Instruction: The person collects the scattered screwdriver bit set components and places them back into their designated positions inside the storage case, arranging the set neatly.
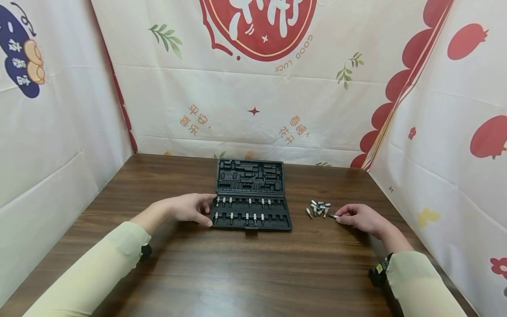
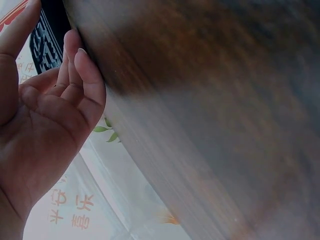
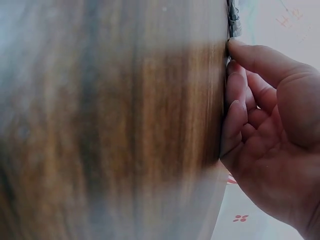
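Bit socket point(image 1: 335, 216): I pinch it in my right hand point(image 1: 359, 217), just right of the loose socket pile point(image 1: 315, 209) on the bench point(image 1: 253, 264). My left hand point(image 1: 189, 208), loosely extended, touches the left edge of the open black case point(image 1: 250, 194).

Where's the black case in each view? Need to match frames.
Head: black case at centre, just below mid-height.
Left wrist: partly visible, top left, beyond the left hand.
Right wrist: can't make it out.
Shared landmark: brown wooden table.
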